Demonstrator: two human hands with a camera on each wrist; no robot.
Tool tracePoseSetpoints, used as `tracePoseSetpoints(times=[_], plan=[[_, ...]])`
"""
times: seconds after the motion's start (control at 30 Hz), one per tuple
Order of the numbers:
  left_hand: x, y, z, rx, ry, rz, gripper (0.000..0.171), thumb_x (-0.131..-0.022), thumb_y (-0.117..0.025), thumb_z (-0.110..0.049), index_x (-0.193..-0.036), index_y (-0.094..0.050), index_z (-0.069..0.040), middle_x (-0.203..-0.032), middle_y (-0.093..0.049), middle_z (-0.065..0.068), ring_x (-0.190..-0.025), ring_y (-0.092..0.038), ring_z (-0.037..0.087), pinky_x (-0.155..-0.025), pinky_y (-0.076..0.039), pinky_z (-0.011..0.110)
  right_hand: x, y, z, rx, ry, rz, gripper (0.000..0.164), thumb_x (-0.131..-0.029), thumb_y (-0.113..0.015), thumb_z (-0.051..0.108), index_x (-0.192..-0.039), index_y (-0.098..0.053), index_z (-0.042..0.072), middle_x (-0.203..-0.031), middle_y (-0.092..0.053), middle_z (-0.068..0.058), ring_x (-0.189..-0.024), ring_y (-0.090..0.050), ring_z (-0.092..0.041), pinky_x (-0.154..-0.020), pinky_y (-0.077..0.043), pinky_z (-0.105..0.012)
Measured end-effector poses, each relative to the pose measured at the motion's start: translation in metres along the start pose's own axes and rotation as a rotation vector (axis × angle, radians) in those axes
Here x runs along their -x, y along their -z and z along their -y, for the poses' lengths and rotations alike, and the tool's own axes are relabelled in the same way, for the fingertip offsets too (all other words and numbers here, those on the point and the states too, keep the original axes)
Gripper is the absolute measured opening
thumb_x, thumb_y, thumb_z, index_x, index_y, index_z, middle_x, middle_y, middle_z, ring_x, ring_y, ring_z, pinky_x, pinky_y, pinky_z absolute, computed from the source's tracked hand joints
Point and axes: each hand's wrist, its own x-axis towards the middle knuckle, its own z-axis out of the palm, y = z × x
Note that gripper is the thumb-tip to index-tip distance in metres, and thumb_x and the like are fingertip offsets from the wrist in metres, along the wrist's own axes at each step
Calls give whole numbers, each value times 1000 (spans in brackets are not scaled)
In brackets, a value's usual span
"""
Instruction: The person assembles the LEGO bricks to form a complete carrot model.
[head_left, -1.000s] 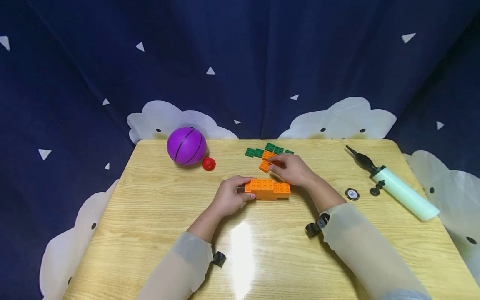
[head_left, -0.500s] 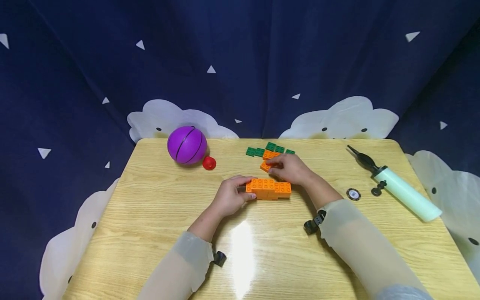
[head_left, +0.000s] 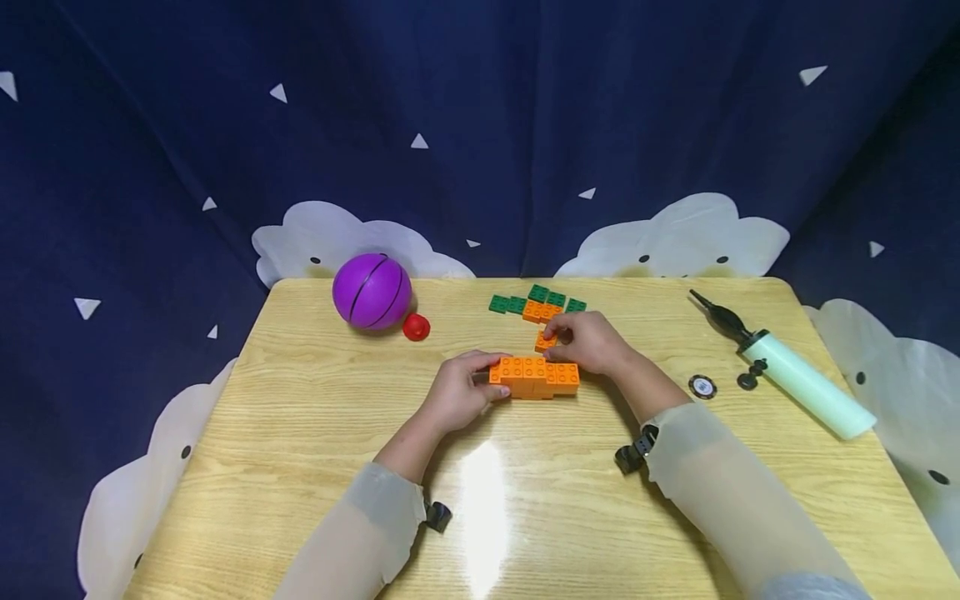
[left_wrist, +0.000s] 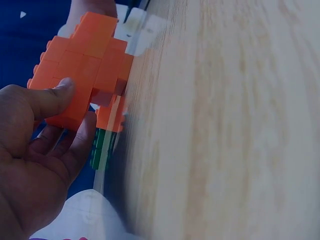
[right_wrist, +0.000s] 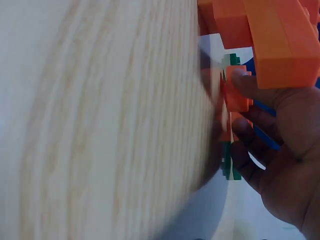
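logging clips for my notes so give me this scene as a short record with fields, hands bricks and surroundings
left hand: grips one end of the orange block build
right hand: pinches a small orange brick
other bricks: orange bricks, green bricks near them
left side: purple ball, red piece near it
right side: hand pump, black piece, round chip
surface: wooden table
backdrop: dark blue curtain

From my end of the feed this looks like a curtained-off play corner, though I honestly can't tell if it's in a home or some kind of studio. There's a navy curtain with white triangles and cartoon clouds behind and either side of a wood-grain tabletop, plus toy-box stuff: plastic bricks, a purple ball, a hand pump.
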Motion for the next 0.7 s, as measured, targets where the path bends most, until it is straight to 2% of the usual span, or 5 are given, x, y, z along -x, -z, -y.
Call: tracePoseSetpoints(times=[0.4,0.7], plan=[[1,1,-1,1,16,0,48,-84,-87,-10,-129,-75,-23,-120,-71,-2,-113,-65,17,-100,-54,39,19,16,10,-3,41,-29,21,-87,-86,22,-105,-75,18,-92,-71,1,-82,-62,-19,-75,-52,-37],[1,0,-2,-3,12,-5,49,-83,-87,-9,-129,-75,-22,-120,-71,-1,-110,-65,17,-97,-55,38,31,26,16,-15,107,-84,20,-89,-84,23,-107,-77,20,-99,-73,1,-78,-62,-17,-63,-51,-34]])
